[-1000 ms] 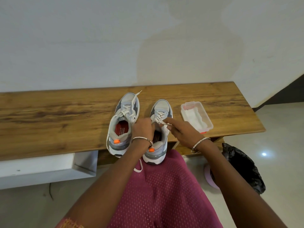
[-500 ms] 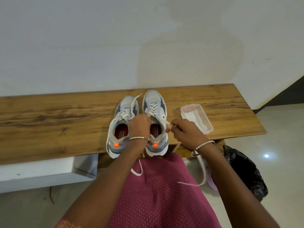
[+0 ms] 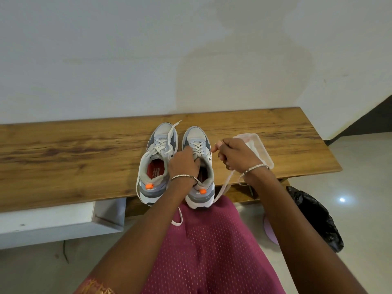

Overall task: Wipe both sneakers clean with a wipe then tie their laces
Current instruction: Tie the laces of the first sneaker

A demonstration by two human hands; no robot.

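A left sneaker (image 3: 156, 164) and a right sneaker (image 3: 196, 135) are set side by side on the wooden counter (image 3: 74, 155), toes pointing far. The right sneaker's opening is held by the left grip (image 3: 183, 164); its white lace (image 3: 225, 183) is pinched by the right grip (image 3: 237, 155), in front of a clear tub (image 3: 261, 145).

On my feed, a plain white wall (image 3: 127, 49) fills everything from 9 round to 2, with a darker patch (image 3: 244, 77) near 12. A long wood bench (image 3: 63, 158) runs 9 to 3 against it. There's a white cabinet (image 3: 53, 221) under its left end, about 8. Pale glossy floor (image 3: 364, 179) at 3, with one bright light spot (image 3: 342, 199) on it. A black bag (image 3: 314, 217) is slumped at 4, and there's a dark gap (image 3: 377, 117) at 2.
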